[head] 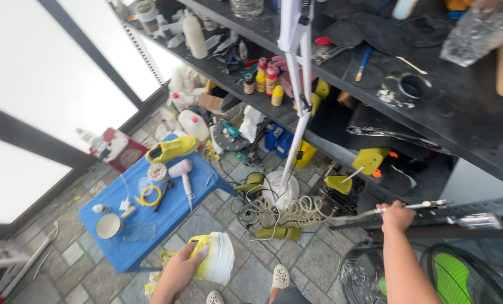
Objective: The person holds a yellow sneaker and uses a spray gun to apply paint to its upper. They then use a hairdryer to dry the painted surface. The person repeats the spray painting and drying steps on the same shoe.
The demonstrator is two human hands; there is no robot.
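Observation:
My left hand [181, 271] grips a yellow and white shoe [215, 258] by its upper, sole turned to the right, low in the view above the tiled floor. My right hand [397, 216] is closed around a thin metal tool [426, 206] that points right, beside a dark metal bar [460, 228]. A second yellow shoe [171, 150] lies on the blue table [150, 236] at the left.
On the blue table lie a pink hair dryer [183, 171], a yellow cord coil [149, 195] and a round tin [109, 226]. A white lamp stand [296, 84] rises from coiled cable [279, 211]. Dark shelves [460, 124] carry bottles and tools. A fan guard [432, 276] sits bottom right.

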